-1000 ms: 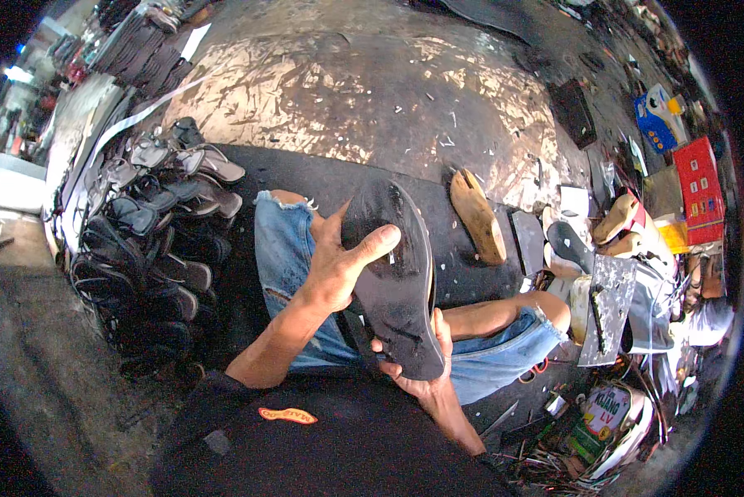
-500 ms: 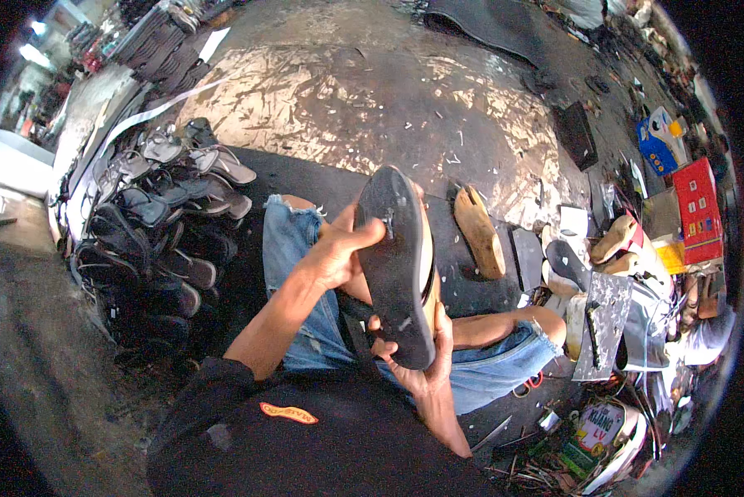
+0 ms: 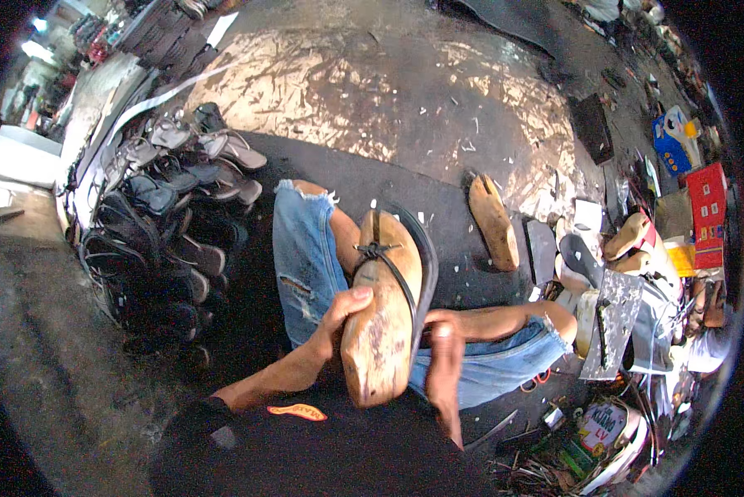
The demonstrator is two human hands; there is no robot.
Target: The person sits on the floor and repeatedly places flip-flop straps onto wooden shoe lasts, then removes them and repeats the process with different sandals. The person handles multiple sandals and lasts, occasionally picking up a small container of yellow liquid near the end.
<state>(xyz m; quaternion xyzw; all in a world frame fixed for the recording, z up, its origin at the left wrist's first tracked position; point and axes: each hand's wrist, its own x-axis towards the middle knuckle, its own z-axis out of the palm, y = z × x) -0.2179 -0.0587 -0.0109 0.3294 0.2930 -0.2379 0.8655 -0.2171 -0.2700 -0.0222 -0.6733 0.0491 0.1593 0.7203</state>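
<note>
A pale wooden shoe last (image 3: 378,331) lies in my lap with its heel end toward me. A dark sandal sole (image 3: 427,257) sits against its underside, showing along the right edge. Thin black straps (image 3: 397,277) cross the last's top and meet in a knot near the toe slot. My left hand (image 3: 330,335) is closed on the last's left side, thumb on top. Beside the sole's right edge is my right hand (image 3: 443,360), blurred; whether its fingers grip the edge cannot be made out.
Dark sandals (image 3: 161,215) are heaped at the left. Another wooden last (image 3: 494,224) lies on the dark mat ahead to the right. Farther right are loose soles (image 3: 581,261), a scuffed grey board (image 3: 611,323), a red box (image 3: 705,215) and a tin (image 3: 600,427) among scraps.
The sandal has been turned over: its sole faced up before, and now the wooden last and straps do. My left hand has moved down to the last's side; my right has shifted off the heel.
</note>
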